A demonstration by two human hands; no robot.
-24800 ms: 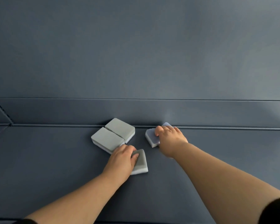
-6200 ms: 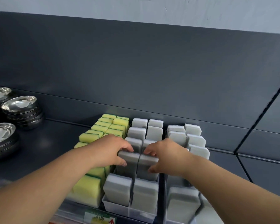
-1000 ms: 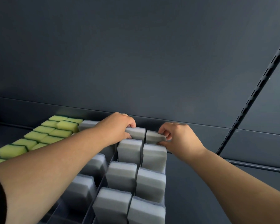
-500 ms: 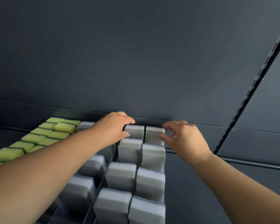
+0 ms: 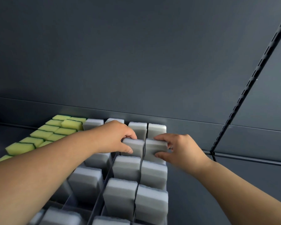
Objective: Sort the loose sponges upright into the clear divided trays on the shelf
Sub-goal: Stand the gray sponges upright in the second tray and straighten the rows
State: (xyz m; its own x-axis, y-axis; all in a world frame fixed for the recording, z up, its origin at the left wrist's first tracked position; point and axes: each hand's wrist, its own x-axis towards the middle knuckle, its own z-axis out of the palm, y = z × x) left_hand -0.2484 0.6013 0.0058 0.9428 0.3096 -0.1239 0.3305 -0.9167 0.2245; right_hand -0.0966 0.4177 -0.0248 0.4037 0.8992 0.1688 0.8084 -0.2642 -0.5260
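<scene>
**Grasp.** The left hand (image 5: 113,140) pinches the top of a pale grey rectangular foam sponge (image 5: 134,146), with the fingers (image 5: 131,135) behind it and the thumb in front. The right hand (image 5: 183,151) holds a second grey foam sponge (image 5: 154,149) the same way, its fingers (image 5: 160,138) curled over the upper edge. Both sponges stand upright, side by side, in the clear plastic divided tray (image 5: 96,203) on the shelf. One row of grey sponges stands behind the fingers and further rows stand in front of the thumbs.

**Risks, as judged.**
- The foam is soft, so a tight pinch may compress it and let it spring crooked once it is let go.
- The rows are packed close. A sponge that is pushed down or shifted could rub its neighbours behind or in front of the fingers and lean them out of upright.
- Uneven pressure from the two hands could slide the light tray along the shelf.
- The yellow-and-green sponges (image 5: 47,135) lie well to the left of the left fingers and appear to be out of harm's way.

**Markings.** No brand, label or writing can be read. The sponges are plain, and the slotted metal upright (image 5: 250,82) to the right of the right fingers carries none.
</scene>
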